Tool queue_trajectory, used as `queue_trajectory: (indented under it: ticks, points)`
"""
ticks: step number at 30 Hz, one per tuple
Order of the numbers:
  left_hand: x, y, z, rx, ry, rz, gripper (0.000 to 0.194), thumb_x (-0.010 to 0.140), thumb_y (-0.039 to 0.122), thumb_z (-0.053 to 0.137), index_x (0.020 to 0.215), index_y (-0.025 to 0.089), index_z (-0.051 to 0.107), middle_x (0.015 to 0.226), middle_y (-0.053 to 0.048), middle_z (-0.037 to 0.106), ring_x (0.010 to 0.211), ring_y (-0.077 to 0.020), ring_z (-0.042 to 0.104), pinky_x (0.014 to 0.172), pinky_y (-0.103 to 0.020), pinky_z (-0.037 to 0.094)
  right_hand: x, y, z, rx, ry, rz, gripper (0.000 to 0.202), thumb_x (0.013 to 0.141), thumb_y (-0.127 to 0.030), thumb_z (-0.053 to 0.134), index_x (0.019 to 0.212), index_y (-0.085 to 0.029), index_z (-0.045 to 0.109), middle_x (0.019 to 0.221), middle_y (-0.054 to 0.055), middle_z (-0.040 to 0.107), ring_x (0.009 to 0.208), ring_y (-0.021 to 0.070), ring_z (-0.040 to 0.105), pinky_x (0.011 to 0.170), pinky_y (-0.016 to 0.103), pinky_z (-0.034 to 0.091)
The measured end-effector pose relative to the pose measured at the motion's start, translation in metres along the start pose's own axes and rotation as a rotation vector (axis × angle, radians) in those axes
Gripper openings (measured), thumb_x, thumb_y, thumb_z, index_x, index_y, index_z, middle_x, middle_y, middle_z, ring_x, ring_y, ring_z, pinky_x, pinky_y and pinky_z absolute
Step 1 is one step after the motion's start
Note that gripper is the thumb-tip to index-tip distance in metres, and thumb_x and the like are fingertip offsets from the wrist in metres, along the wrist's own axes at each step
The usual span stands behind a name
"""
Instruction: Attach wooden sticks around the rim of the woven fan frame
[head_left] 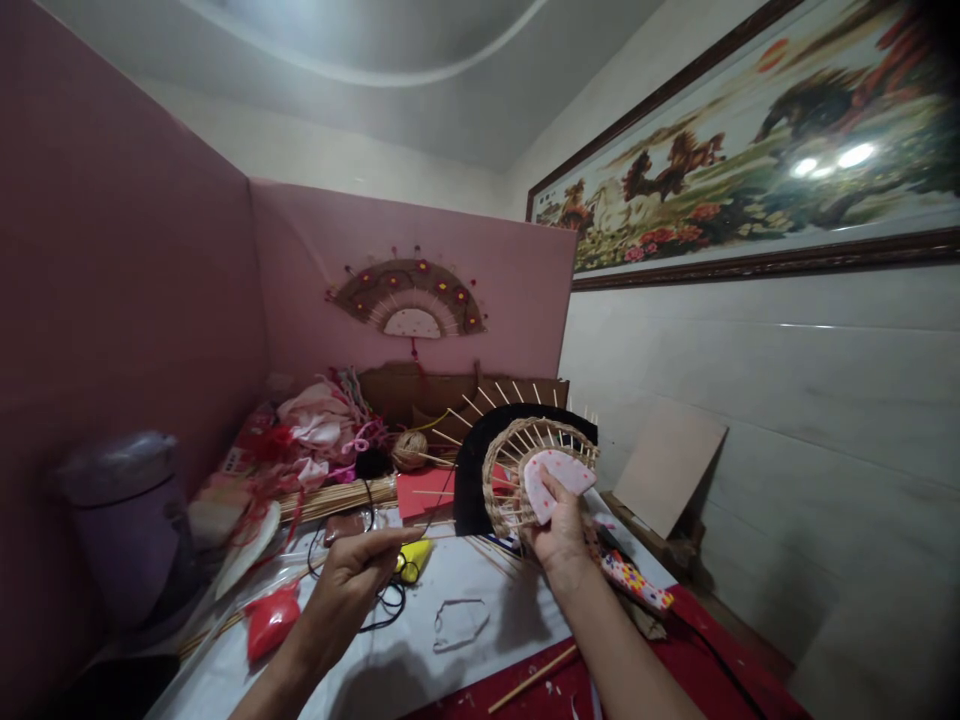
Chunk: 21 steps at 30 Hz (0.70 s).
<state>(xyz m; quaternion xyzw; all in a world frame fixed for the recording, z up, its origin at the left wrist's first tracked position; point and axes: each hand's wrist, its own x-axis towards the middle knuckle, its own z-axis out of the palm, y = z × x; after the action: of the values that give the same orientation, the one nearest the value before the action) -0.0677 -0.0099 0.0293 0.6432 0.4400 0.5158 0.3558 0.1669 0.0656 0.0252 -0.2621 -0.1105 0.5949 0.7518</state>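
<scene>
My right hand (559, 535) is closed round the base of a fan (472, 460), its thumb on the white, red-dotted half-round piece (559, 480). The fan has thin wooden sticks, a braided tan band and a black band, with stick tips poking out past the black edge. To the left of the fan, my left hand (367, 565) pinches a dark cord (439, 500) close to the fan's lower left stick. Below this hand, more black cord (394, 605) lies loosely looped on the white table surface (420, 665).
A finished-looking fan (412, 300) hangs on the pink board. Behind the hands are a twine ball (409, 450), pink fabric (322, 420) and bundled sticks (337, 497). A red packet (271, 620) sits at left, a loose stick (532, 678) in front.
</scene>
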Motion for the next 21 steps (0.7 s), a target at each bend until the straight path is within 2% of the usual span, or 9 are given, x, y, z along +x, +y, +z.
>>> queue_trajectory:
  ticks: [2,7,10,17,21]
  points:
    - [0.000,0.001,-0.001,-0.011,0.009,-0.015,0.025,0.067,0.027,0.059,0.086,0.019,0.072,0.078,-0.006,0.071,0.075,-0.0198,0.060,0.061,-0.027,0.046,-0.002,-0.001,0.001,-0.011,0.005,0.002,0.021,0.058,-0.016,0.064,0.078,-0.016,0.057,0.054,-0.001,0.065,0.045,0.0135,0.058,0.041,0.023,0.046]
    - [-0.002,0.003,0.002,-0.054,0.049,-0.025,0.023,0.065,0.029,0.061,0.083,0.020,0.073,0.083,-0.007,0.072,0.080,-0.0218,0.062,0.071,-0.031,0.049,-0.004,-0.002,0.002,-0.003,-0.004,-0.005,0.021,0.058,-0.015,0.064,0.078,-0.016,0.056,0.054,-0.002,0.064,0.043,0.0128,0.057,0.040,0.023,0.046]
    - [-0.002,0.001,0.004,-0.068,0.045,-0.003,0.023,0.065,0.029,0.062,0.083,0.021,0.073,0.088,-0.007,0.071,0.083,-0.0227,0.062,0.075,-0.033,0.048,-0.004,0.001,0.002,0.003,0.000,0.045,0.022,0.059,-0.015,0.064,0.080,-0.016,0.057,0.058,-0.001,0.066,0.047,0.0138,0.060,0.044,0.025,0.048]
    - [-0.001,-0.011,0.011,-0.023,-0.009,0.017,0.027,0.070,0.029,0.056,0.089,0.018,0.072,0.077,-0.006,0.070,0.065,-0.0161,0.057,0.056,-0.024,0.045,-0.004,0.005,-0.001,-0.033,-0.065,0.109,0.019,0.063,-0.023,0.064,0.079,-0.014,0.059,0.061,0.002,0.067,0.049,0.0146,0.060,0.046,0.026,0.049]
    - [-0.001,-0.015,0.018,-0.102,-0.019,-0.041,0.031,0.069,0.031,0.057,0.092,0.015,0.070,0.050,0.000,0.056,0.043,-0.0071,0.038,0.040,-0.019,0.029,-0.005,0.006,0.001,-0.016,-0.066,0.114,0.016,0.065,-0.023,0.062,0.079,-0.015,0.059,0.059,0.001,0.067,0.048,0.0134,0.060,0.046,0.025,0.049]
